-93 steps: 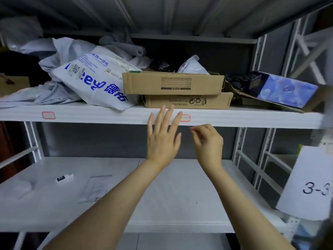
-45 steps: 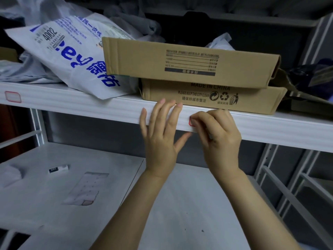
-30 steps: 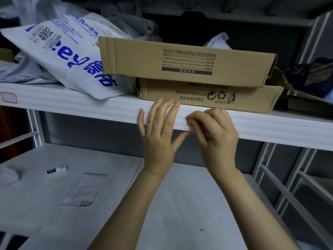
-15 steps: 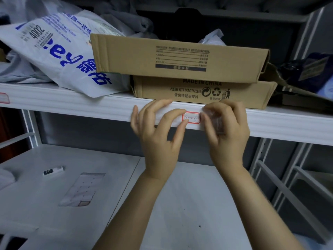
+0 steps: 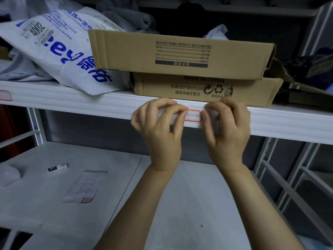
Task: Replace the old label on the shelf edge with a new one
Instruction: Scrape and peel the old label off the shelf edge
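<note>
Head view: the label [image 5: 192, 115], red-bordered, lies flat on the shelf edge [image 5: 90, 105] just below the boxes [image 5: 198, 87]. Its long axis runs along the edge and its writing is upright. The left hand [image 5: 158, 127] has curled fingers, with thumb and forefinger tips meeting at the label's left end. The right hand [image 5: 228, 127], also curled, touches its right end. Whether either hand grips the label cannot be told.

Red-bordered white label [image 5: 192, 115], handwritten marks, stuck flat on white shelf edge [image 5: 72, 103]
</note>
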